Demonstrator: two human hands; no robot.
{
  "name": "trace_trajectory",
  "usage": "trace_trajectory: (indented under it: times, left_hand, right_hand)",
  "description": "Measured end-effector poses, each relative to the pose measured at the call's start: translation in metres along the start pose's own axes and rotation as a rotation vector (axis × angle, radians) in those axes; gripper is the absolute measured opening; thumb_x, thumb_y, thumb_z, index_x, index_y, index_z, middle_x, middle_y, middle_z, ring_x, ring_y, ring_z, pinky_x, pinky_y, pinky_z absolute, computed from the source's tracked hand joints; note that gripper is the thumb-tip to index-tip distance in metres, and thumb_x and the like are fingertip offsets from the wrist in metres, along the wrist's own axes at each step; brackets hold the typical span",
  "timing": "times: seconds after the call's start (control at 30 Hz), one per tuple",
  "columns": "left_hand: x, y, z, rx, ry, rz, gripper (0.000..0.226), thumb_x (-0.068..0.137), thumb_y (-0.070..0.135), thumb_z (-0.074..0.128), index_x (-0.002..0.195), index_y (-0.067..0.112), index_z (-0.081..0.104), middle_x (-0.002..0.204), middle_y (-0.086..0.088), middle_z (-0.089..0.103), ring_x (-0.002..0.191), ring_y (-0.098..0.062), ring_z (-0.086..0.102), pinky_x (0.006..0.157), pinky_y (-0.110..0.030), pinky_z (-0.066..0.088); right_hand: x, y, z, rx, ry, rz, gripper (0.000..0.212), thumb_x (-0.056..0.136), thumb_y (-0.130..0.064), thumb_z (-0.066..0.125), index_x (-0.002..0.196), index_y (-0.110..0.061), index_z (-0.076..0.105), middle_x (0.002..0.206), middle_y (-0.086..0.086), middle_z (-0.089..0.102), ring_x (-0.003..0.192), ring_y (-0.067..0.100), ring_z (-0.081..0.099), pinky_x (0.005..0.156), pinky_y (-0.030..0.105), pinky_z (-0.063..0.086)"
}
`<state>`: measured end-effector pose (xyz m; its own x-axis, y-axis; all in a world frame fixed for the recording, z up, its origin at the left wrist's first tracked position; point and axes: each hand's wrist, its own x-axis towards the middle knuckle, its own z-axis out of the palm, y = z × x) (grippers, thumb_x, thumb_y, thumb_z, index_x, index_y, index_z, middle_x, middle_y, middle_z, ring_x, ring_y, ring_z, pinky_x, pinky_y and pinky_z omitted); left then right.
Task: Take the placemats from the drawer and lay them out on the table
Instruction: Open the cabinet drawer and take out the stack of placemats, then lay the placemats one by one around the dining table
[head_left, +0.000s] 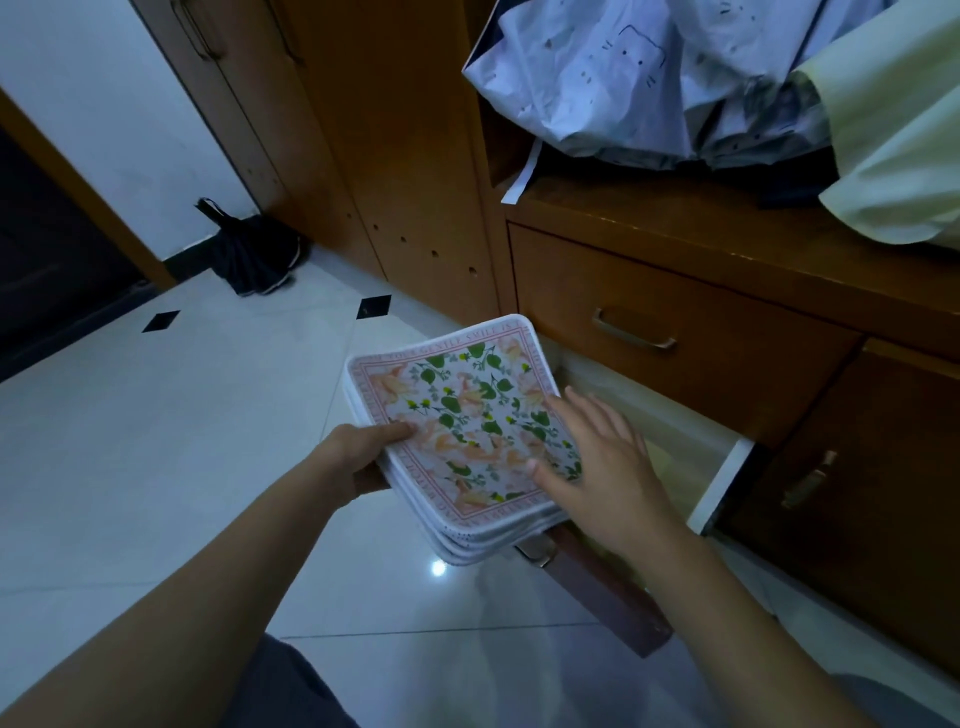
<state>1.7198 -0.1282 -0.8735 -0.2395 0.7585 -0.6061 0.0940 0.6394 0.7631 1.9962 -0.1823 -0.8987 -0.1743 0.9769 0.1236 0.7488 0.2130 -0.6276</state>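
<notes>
A stack of several square placemats (457, 405), white-edged with a floral print of green leaves and orange flowers, is held in the air above the floor, just left of the pulled-out drawer (722, 483). My left hand (363, 457) grips the stack's left edge, thumb on top and fingers underneath. My right hand (602, 467) lies flat on the stack's right side with fingers spread. The drawer's inside is mostly hidden behind my right hand.
A wooden cabinet with a closed upper drawer (675, 338) and a side door (857, 499) stands to the right. Crumpled bedding (675, 78) sits on its top. A dark bag (254, 254) leans by the wall on the glossy tiled floor (156, 441).
</notes>
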Motion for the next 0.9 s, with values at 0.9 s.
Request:
trace_trajectory:
  times: [0.9]
  left_hand:
    - [-0.198, 0.141, -0.142, -0.299, 0.529, 0.262, 0.017, 0.088, 0.019, 0.068, 0.086, 0.026, 0.052, 0.090, -0.005, 0.065, 0.082, -0.026, 0.068, 0.068, -0.041, 0.058]
  right_hand:
    - [0.028, -0.243, -0.147, -0.001, -0.156, 0.063, 0.069, 0.089, -0.063, 0.043, 0.149, -0.035, 0.023, 0.158, -0.010, 0.022, 0.145, 0.013, 0.014, 0.118, 0.044, 0.018]
